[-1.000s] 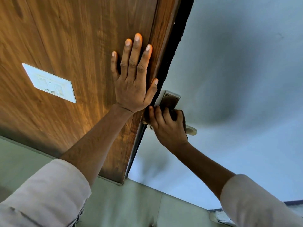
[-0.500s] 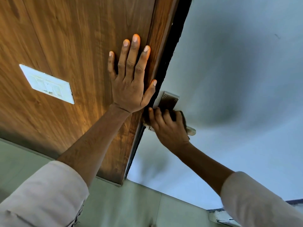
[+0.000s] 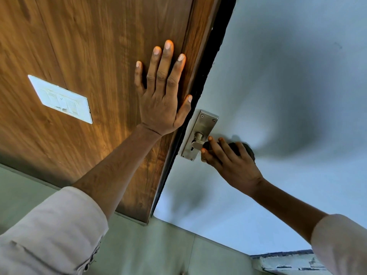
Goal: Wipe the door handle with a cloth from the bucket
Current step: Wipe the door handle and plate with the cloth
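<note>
A steel door handle on its backplate sits on the pale grey door, close to the door's edge. My right hand is wrapped around the lever's outer part, with a dark cloth bunched under the fingers; most of the lever and cloth is hidden by the hand. The handle's neck and keyhole show bare. My left hand lies flat with fingers spread on the brown wood panel beside the door frame. No bucket is in view.
A white switch plate is set in the wood panel at the left. A black gap runs between panel and door. Pale green floor tiles lie below, with a threshold strip at the lower right.
My right hand with the cloth has slid outward along the lever, away from the backplate, which now shows in full. My left hand has stayed pressed on the wood panel.
</note>
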